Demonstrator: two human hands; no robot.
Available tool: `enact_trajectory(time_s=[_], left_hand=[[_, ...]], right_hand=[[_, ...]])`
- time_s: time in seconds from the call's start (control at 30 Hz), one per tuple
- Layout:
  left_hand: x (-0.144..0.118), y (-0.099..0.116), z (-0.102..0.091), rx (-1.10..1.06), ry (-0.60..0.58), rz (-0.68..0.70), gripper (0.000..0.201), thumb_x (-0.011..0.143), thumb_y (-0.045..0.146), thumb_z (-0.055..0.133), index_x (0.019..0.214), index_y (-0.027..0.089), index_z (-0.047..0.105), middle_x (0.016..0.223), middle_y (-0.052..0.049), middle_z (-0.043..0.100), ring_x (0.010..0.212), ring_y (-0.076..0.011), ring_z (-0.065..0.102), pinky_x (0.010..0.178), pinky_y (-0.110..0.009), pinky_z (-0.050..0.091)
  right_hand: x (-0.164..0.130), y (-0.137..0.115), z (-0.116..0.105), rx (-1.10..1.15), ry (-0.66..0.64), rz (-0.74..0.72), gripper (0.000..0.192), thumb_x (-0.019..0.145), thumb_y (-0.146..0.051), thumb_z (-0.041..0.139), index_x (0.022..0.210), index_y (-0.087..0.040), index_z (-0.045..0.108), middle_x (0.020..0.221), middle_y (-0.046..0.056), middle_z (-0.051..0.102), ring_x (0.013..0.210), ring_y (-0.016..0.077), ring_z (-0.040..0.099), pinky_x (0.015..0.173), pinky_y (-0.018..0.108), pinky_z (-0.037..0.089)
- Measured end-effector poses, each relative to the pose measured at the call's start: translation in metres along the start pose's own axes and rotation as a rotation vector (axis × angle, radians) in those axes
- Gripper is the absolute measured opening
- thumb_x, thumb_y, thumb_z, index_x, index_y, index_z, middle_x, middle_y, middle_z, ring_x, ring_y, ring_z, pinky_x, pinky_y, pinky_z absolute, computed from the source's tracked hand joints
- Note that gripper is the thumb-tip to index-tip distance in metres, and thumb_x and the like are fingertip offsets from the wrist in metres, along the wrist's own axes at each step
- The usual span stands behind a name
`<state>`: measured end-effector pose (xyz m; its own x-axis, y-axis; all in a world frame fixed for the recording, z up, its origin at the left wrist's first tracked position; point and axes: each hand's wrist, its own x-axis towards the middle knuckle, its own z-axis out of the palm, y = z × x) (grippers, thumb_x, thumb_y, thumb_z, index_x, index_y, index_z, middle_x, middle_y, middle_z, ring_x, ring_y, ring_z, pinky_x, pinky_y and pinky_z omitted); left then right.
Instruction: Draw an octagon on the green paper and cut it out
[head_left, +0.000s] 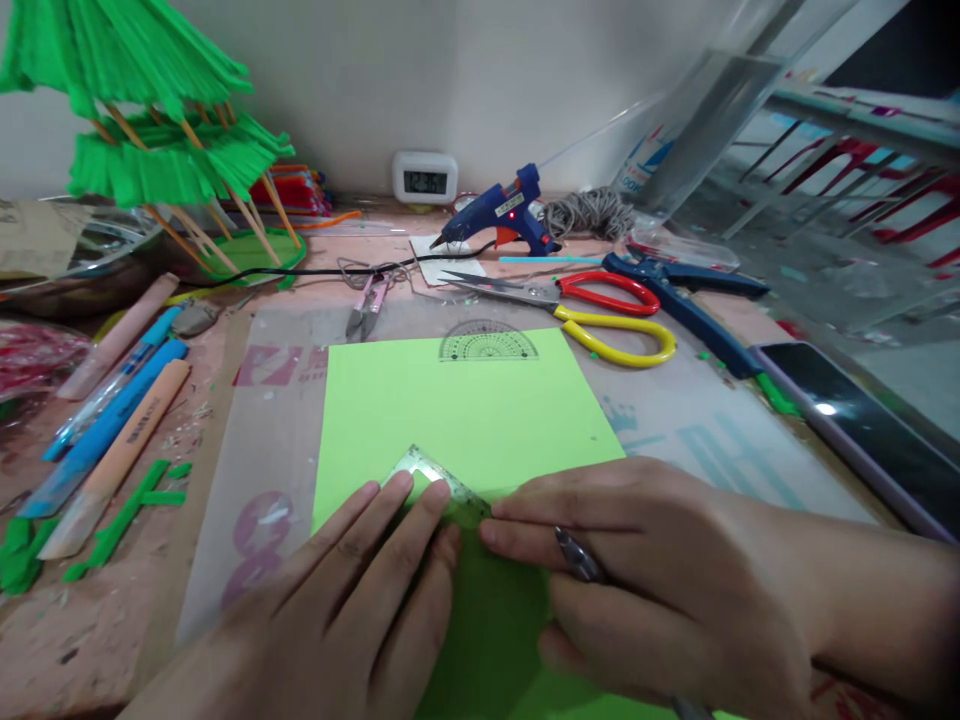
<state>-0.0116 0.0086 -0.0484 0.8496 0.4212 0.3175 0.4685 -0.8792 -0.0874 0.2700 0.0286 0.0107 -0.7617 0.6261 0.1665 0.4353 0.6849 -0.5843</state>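
Note:
A sheet of bright green paper [450, 410] lies in front of me. My left hand [367, 580] rests flat on it with fingers stretched out, the fingertips pressing on a clear triangular set square [427, 466]. The fingers cover much of the set square. My right hand [660, 580] is closed around a dark pen [579, 556], whose tip points up and left, away from the paper's drawing spot. Its index and middle fingertips touch the right corner of the set square. A clear protractor [489, 345] lies across the paper's far edge.
Behind the paper lie scissors [611, 300], small pliers [367, 308], a blue glue gun [499, 212] and blue-handled pliers [682, 290]. A phone [862, 420] is at right. Markers [120, 450] and a green tiered model [172, 150] stand left. A digital clock [425, 178] is at the wall.

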Motion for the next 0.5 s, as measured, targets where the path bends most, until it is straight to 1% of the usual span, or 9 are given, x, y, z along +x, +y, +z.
enact_trajectory(time_s=[0.07, 0.17, 0.33, 0.4, 0.5], left_hand=[[-0.0017, 0.0004, 0.0002, 0.011, -0.005, 0.003, 0.045, 0.106, 0.019, 0.040, 0.148, 0.004, 0.044, 0.158, -0.022, 0.044, 0.161, -0.0348, 0.009, 0.132, -0.043, 0.006], [-0.0049, 0.0014, 0.0006, 0.030, 0.002, -0.004, 0.045, 0.105, 0.018, 0.040, 0.148, 0.004, 0.045, 0.160, -0.021, 0.043, 0.161, -0.0350, 0.009, 0.133, -0.043, 0.006], [-0.0062, 0.0022, 0.0006, 0.021, -0.010, -0.028, 0.048, 0.104, 0.019, 0.043, 0.150, 0.007, 0.045, 0.165, -0.018, 0.039, 0.161, -0.0325, 0.009, 0.133, -0.042, 0.007], [-0.0057, 0.0018, -0.0002, 0.012, -0.017, -0.029, 0.048, 0.104, 0.021, 0.046, 0.150, 0.008, 0.046, 0.165, -0.016, 0.039, 0.162, -0.0307, 0.010, 0.133, -0.041, 0.009], [-0.0047, 0.0012, -0.0014, 0.004, -0.015, -0.023, 0.050, 0.103, 0.023, 0.048, 0.150, 0.007, 0.045, 0.164, -0.017, 0.042, 0.161, -0.0306, 0.011, 0.133, -0.040, 0.009]], right_hand=[[0.0001, 0.0022, 0.0006, -0.031, -0.005, -0.057, 0.031, 0.106, -0.028, 0.054, 0.084, -0.015, 0.073, 0.093, 0.009, 0.075, 0.076, 0.0143, 0.071, 0.068, 0.021, 0.056], [-0.0012, 0.0056, 0.0023, -0.125, 0.025, -0.160, 0.040, 0.109, -0.030, 0.049, 0.080, -0.015, 0.071, 0.096, 0.011, 0.075, 0.080, 0.0169, 0.071, 0.073, 0.024, 0.057], [-0.0025, 0.0050, 0.0039, -0.156, 0.034, -0.119, 0.041, 0.109, -0.034, 0.047, 0.083, -0.015, 0.072, 0.092, 0.010, 0.074, 0.083, 0.0170, 0.071, 0.076, 0.023, 0.057], [-0.0010, 0.0029, 0.0027, -0.175, 0.038, -0.123, 0.042, 0.109, -0.034, 0.047, 0.082, -0.016, 0.072, 0.089, 0.009, 0.074, 0.081, 0.0170, 0.070, 0.075, 0.024, 0.057], [0.0017, 0.0007, 0.0000, -0.209, 0.033, -0.156, 0.043, 0.109, -0.032, 0.049, 0.077, -0.015, 0.073, 0.086, 0.009, 0.073, 0.078, 0.0169, 0.070, 0.072, 0.024, 0.057]])
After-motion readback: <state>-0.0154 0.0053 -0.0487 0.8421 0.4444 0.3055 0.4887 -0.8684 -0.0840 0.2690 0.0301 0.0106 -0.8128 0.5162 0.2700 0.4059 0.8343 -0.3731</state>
